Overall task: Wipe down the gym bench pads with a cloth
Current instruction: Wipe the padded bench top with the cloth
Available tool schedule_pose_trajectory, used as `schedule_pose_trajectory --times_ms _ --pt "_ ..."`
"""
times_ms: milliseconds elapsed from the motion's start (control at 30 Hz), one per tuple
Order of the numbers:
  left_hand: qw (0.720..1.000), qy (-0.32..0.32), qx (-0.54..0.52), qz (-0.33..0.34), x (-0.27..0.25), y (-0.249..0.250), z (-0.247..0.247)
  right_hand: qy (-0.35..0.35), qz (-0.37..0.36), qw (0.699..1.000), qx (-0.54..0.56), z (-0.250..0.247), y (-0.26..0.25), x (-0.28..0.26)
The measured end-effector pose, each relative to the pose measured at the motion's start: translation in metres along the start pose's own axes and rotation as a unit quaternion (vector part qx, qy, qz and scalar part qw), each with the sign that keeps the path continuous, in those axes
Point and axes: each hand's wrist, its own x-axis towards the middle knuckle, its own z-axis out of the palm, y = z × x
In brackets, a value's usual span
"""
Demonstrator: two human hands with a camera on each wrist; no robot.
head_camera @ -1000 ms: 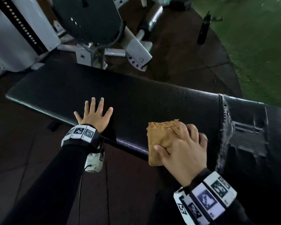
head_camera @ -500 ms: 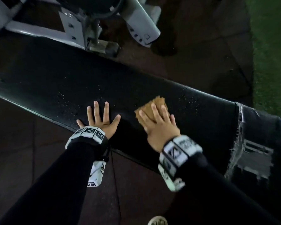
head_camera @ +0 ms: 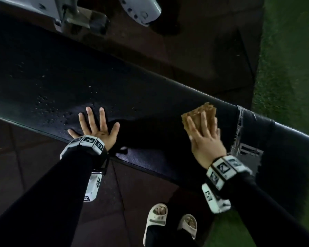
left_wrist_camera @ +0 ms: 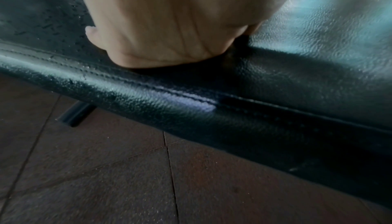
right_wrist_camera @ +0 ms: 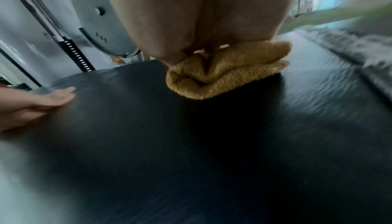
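Since half a second ago the right hand (head_camera: 206, 139) and its cloth have slid along the pad, from just beside the left hand toward the torn seam end; left hand hasn't moved.

Right hand: fingers straight and close together, flat on top of the folded tan terry cloth (head_camera: 199, 115), pressing it onto the black bench pad (head_camera: 150, 97) (not curled round it, as far as the wrist view shows). Cloth sits near the pad's far edge, just short of the ripped seam (head_camera: 239, 125).

Left hand (head_camera: 95, 127): fingers spread, palm flat on the near edge, bracing.

Key relation: pad's long axis runs left-right across the person. Water droplets (head_camera: 48, 107) lie beyond the left hand toward the pad's left end, so the unwiped stretch is probably opposite the cloth. Next stroke likely back leftward along that axis; the left hand is in the way.
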Motion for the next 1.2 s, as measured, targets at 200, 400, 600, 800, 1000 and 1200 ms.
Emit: schedule_pose_trajectory --times_ms 200,400,600,800,1000,1200 --pt "1.0 0.006 -0.006 -0.001 0.005 -0.004 0.005 -0.031 -0.124 0.991 -0.045 0.014 -0.081 0.018" --pt "0.998 -0.025 0.05 0.005 0.01 -0.011 0.006 -0.029 -0.143 0.988 -0.048 -0.032 -0.068 0.098" --pt "0.995 -0.073 0.063 -0.022 0.008 -0.005 -0.001 -0.016 -0.047 0.999 -0.013 -0.044 0.003 0.07" --pt "0.996 -0.077 0.039 -0.029 0.004 0.0 -0.005 -0.041 -0.128 0.987 -0.088 -0.018 -0.01 0.026" --pt "0.996 -0.081 0.037 -0.024 0.003 -0.001 -0.006 -0.039 -0.193 0.974 -0.109 -0.037 -0.032 0.087" --pt "0.996 -0.088 0.029 -0.019 0.002 0.001 -0.01 -0.023 -0.024 0.999 0.036 -0.066 0.008 0.12"
